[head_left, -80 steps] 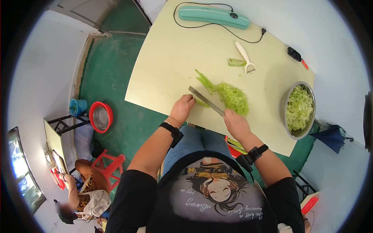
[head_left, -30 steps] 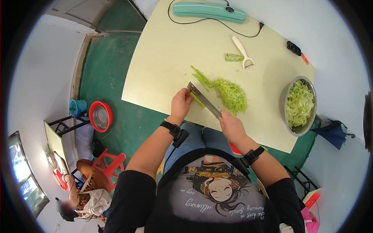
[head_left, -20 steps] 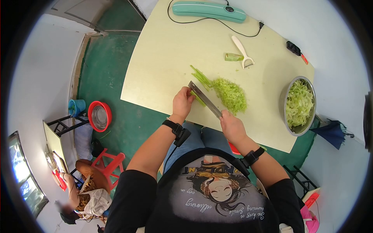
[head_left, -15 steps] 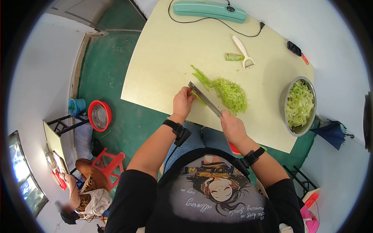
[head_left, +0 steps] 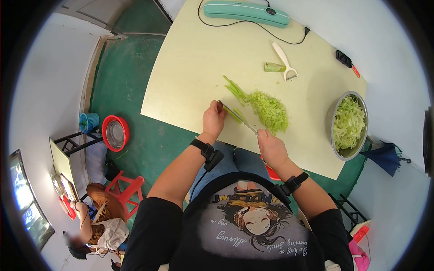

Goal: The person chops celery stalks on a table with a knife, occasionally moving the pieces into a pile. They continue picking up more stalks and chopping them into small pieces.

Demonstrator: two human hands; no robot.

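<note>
under the left hand's (head_left: 214, 119) pressed fingertips lie green stalks (head_left: 234, 114), knife (head_left: 238, 118) gripped alongside by the right hand (head_left: 270, 147).

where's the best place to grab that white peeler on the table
Probably by the white peeler's long straight handle, coming from above near its far end. The forked blade head points toward the near side, next to a green vegetable piece, so the handle is the clear, safe part.

The tabletop (head_left: 190, 67) is a smooth, matt, pale yellow board. The knife (head_left: 238, 116) has a thin, dull grey metal blade. At three o'clock, the bowl (head_left: 335, 135) is shiny steel. At twelve o'clock lie a white plastic peeler (head_left: 283, 58) and a glossy teal plastic sealer (head_left: 246, 10). The shreds (head_left: 270, 111) look moist and fibrous. The floor (head_left: 126, 86) is worn, matt green paint.
</note>
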